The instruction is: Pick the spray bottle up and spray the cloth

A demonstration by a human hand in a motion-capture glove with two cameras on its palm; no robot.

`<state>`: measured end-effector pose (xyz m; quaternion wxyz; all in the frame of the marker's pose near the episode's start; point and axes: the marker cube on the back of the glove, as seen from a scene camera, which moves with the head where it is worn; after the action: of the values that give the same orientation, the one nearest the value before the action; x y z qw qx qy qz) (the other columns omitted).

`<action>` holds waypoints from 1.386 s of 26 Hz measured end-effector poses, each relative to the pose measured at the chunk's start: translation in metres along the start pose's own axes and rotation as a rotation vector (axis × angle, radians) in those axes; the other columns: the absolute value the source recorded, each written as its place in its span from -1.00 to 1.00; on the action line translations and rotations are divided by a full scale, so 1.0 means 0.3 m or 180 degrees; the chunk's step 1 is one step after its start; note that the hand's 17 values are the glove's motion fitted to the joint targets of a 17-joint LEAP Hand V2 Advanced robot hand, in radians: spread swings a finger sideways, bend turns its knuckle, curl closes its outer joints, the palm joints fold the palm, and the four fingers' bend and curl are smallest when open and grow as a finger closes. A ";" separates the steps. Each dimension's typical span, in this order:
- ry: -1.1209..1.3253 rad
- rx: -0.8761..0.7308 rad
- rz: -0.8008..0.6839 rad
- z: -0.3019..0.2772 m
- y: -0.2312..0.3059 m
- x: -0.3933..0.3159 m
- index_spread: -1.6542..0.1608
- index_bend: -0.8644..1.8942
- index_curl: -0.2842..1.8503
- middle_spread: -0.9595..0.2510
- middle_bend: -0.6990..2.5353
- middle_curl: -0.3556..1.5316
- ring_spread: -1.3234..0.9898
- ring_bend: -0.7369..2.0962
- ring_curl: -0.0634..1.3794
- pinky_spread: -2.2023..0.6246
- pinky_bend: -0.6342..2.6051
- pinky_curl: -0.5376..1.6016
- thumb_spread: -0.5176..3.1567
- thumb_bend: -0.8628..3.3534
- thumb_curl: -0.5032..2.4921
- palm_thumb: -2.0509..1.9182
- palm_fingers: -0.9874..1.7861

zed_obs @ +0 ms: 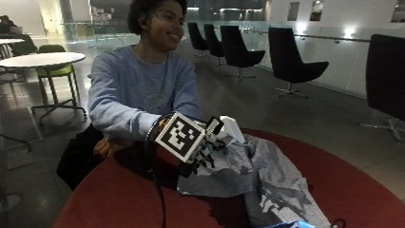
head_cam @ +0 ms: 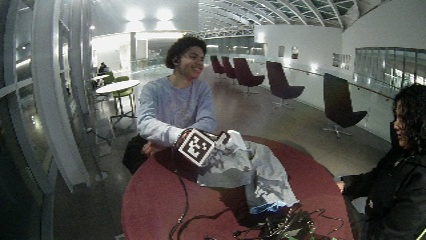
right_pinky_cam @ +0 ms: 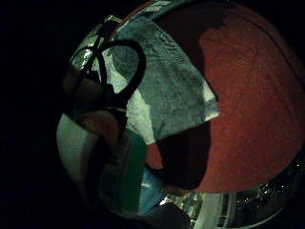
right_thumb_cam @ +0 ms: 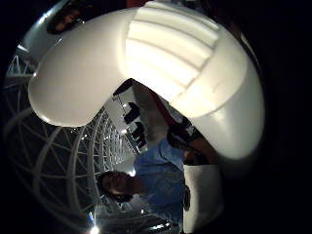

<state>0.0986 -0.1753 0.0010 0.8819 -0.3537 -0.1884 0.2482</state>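
Round red table [zed_obs: 354, 190] is taking up the foreground; everything else is placed against it. A person in a light blue sweatshirt [zed_obs: 136, 90] is sitting at its far edge, right arm reaching in over the tabletop.

Grey patterned cloth [zed_obs: 265, 175] is lying spread on the red table, running from just under the raised hand out toward the near rim; in the little finger side palm view the same cloth [right_pinky_cam: 167, 90] is showing flat on the red surface below the palm.

White plastic spray bottle [zed_obs: 229, 129] is being held up above the table, over the far end of the cloth. Its ribbed white head [right_thumb_cam: 170, 58] is filling the thumb side palm view, close against the palm.

Black-gloved right hand [zed_obs: 206, 145] is wrapping around the bottle, fingers curled on it.

Bare left hand [zed_obs: 109, 147] is resting at the table's far edge, fingers unclear.
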 end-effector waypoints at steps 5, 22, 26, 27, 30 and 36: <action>0.0033 -0.0017 0.0000 0.003 0.001 0.001 0.55 -0.29 -0.47 0.55 -0.40 -0.13 0.15 -0.05 -0.35 0.66 -0.42 -0.15 -0.31 -0.60 -0.24 0.52 0.52; -0.1112 0.0416 -0.1785 0.237 0.027 -0.311 0.56 -0.29 -0.46 0.54 -0.39 -0.12 0.15 -0.04 -0.35 0.65 -0.41 -0.15 -0.31 -0.60 -0.24 0.51 0.53; -0.1463 0.0307 -0.2270 0.442 -0.020 -0.446 0.56 -0.28 -0.45 0.52 -0.38 -0.11 0.14 -0.05 -0.35 0.64 -0.44 -0.16 -0.29 -0.62 -0.25 0.48 0.52; -0.1489 0.0243 -0.2365 0.502 -0.030 -0.470 0.56 -0.27 -0.45 0.52 -0.37 -0.11 0.14 -0.05 -0.35 0.64 -0.45 -0.16 -0.28 -0.62 -0.26 0.47 0.52; -0.1458 0.0069 -0.2619 0.666 -0.053 -0.530 0.55 -0.26 -0.44 0.52 -0.35 -0.11 0.14 -0.06 -0.35 0.64 -0.51 -0.18 -0.25 -0.62 -0.27 0.44 0.51; -0.1216 -0.0015 -0.2892 0.884 -0.093 -0.568 0.55 -0.25 -0.41 0.51 -0.34 -0.11 0.13 -0.06 -0.35 0.66 -0.53 -0.21 -0.19 -0.61 -0.29 0.39 0.50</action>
<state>-0.1650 -0.1495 0.1744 0.8499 -0.1859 -0.4826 -0.1016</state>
